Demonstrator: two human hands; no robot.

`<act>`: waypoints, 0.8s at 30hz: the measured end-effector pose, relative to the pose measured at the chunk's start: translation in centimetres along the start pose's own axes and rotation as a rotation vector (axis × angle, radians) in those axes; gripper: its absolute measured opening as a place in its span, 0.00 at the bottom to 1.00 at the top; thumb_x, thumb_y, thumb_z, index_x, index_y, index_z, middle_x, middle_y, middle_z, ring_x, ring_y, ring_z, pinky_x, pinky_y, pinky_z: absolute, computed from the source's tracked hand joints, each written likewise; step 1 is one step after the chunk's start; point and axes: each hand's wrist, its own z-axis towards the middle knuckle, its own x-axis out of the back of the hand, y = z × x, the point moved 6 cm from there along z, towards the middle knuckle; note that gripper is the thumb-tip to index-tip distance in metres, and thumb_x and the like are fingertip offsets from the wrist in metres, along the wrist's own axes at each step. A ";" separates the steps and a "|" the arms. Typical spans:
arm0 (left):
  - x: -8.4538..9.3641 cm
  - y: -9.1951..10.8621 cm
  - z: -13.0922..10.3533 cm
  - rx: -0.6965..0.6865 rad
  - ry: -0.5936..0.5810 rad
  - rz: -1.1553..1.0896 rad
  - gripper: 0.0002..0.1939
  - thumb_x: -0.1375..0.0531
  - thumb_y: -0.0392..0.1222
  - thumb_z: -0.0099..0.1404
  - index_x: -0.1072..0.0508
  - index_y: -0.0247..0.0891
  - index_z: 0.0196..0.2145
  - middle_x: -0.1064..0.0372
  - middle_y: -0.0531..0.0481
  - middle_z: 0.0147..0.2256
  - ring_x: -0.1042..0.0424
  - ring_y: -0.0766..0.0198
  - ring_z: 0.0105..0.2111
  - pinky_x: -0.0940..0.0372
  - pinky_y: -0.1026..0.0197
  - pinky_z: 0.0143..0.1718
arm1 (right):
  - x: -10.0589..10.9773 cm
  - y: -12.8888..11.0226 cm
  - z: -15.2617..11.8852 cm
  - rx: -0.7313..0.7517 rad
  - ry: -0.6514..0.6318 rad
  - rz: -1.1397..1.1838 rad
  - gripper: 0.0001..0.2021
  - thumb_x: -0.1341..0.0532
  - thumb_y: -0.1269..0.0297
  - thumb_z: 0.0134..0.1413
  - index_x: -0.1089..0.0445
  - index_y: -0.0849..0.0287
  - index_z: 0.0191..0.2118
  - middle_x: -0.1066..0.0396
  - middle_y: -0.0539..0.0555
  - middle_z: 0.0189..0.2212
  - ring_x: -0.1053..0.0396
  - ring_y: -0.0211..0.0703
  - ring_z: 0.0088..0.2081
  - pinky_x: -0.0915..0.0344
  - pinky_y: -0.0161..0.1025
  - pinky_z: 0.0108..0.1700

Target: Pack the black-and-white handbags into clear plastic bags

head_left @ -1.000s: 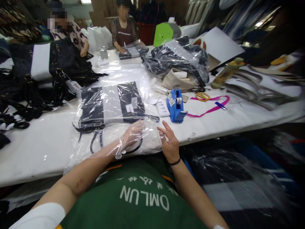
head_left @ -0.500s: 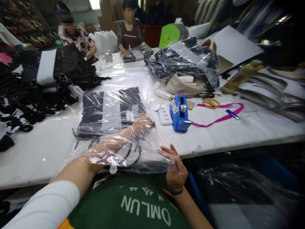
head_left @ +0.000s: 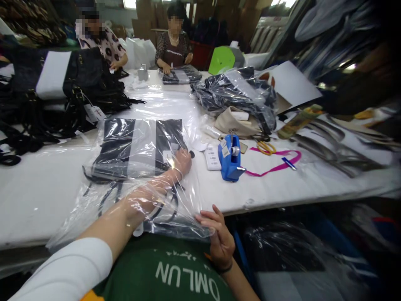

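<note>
A black handbag (head_left: 115,144) with a white paper band (head_left: 143,146) round it lies flat inside a clear plastic bag (head_left: 191,194) on the table before me. My left arm reaches through the plastic bag. At the handbag's right edge my left hand (head_left: 183,162) is closed on it, beside a white tag (head_left: 168,156); a small dark end sticks out past the knuckles. The handbag's straps loop under my forearm. Near the table's front edge, my right hand (head_left: 218,236) holds the plastic bag's open edge by the thumb, its other fingers stretched out.
Right of the plastic bag stand a blue tape dispenser (head_left: 231,159) and a label pad (head_left: 213,159). Beyond are yellow-handled scissors (head_left: 265,147), a pink ribbon (head_left: 272,167) and bagged black goods (head_left: 234,90). Black fringed bags (head_left: 84,75) are piled left. Two people work across the table.
My left hand has shifted slightly left with the handbag's right side. The plastic bag's mouth spreads wider toward the left, and my right hand sits a little lower and further left.
</note>
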 end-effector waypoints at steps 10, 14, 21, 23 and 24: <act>-1.2 0.4 -3.3 -0.142 0.018 -0.084 0.15 0.49 0.32 0.68 0.24 0.37 0.46 0.28 0.40 0.55 0.37 0.49 0.62 0.49 0.40 0.66 | 1.1 0.6 2.8 0.036 -0.382 -0.023 0.25 0.59 0.47 0.70 0.26 0.50 0.47 0.20 0.55 0.43 0.25 0.53 0.51 0.40 0.63 0.64; -1.7 -0.2 -3.2 -0.136 0.049 -0.167 0.16 0.48 0.35 0.68 0.24 0.38 0.47 0.33 0.39 0.60 0.43 0.48 0.66 0.51 0.38 0.67 | 0.6 3.7 12.2 0.015 -0.192 -0.381 0.17 0.51 0.60 0.69 0.27 0.55 0.51 0.25 0.57 0.52 0.32 0.48 0.59 0.38 0.54 0.63; -2.1 0.0 -2.8 -0.181 0.063 -0.127 0.16 0.50 0.38 0.71 0.23 0.36 0.44 0.28 0.36 0.55 0.40 0.46 0.64 0.55 0.31 0.67 | -4.8 17.2 25.6 -0.372 -0.532 -1.080 0.23 0.45 0.76 0.57 0.32 0.70 0.59 0.36 0.68 0.62 0.56 0.56 0.71 0.67 0.57 0.70; -2.2 0.1 -2.8 -0.190 0.081 -0.119 0.16 0.50 0.38 0.71 0.22 0.37 0.44 0.27 0.37 0.54 0.39 0.47 0.64 0.54 0.30 0.67 | -4.5 19.0 27.2 -0.457 -0.519 -1.089 0.17 0.46 0.75 0.59 0.27 0.70 0.52 0.28 0.69 0.54 0.46 0.56 0.67 0.63 0.54 0.69; -2.3 0.1 -2.8 -0.193 0.084 -0.120 0.16 0.50 0.38 0.71 0.22 0.37 0.44 0.27 0.37 0.54 0.39 0.47 0.64 0.54 0.30 0.67 | -4.0 19.4 27.7 -0.473 -0.492 -1.085 0.16 0.47 0.74 0.61 0.26 0.70 0.49 0.26 0.69 0.51 0.41 0.55 0.64 0.58 0.52 0.68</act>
